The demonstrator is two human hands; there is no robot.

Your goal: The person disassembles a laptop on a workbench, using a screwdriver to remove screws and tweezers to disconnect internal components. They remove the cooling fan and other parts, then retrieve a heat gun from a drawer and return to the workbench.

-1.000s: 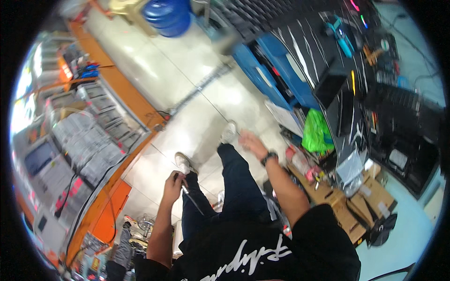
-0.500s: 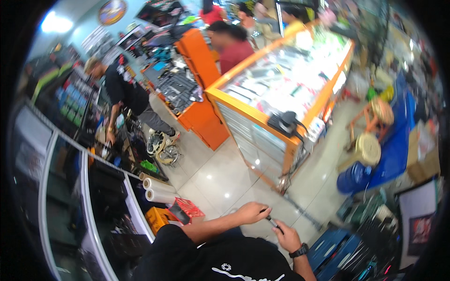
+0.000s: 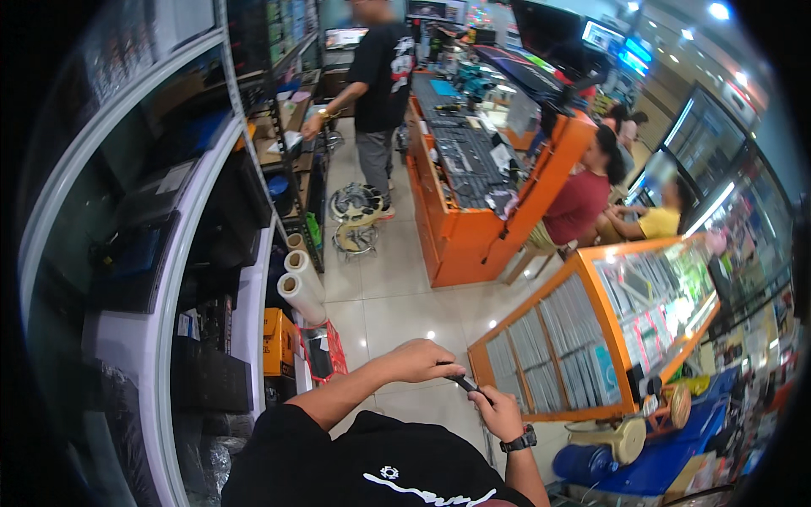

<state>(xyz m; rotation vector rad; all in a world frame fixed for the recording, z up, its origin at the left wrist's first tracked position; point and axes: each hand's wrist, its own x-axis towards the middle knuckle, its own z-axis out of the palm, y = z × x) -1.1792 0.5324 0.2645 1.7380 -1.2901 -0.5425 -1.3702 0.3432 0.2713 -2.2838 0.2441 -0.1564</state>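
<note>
A slim black pen-like tool (image 3: 461,382) spans the gap between my two hands, in front of my chest. My left hand (image 3: 421,360) is closed round its upper left end, fingers curled over it. The fingers of my right hand (image 3: 497,412) pinch the lower right end, with a dark watch (image 3: 519,438) on that wrist. Both ends of the tool are partly hidden by my fingers, so its exact kind does not show.
Glass-fronted shelves (image 3: 191,211) line my left, beside plastic wrap rolls (image 3: 301,297) and a red crate (image 3: 324,350). Ahead, a person in black (image 3: 380,80) stands by an orange workbench (image 3: 460,245). An orange-framed display case (image 3: 553,346) and a stool (image 3: 621,439) are to my right.
My view has swung to the left, so the shelves, workbench and display case have shifted in the picture. Both hands keep hold of the tool in front of me.
</note>
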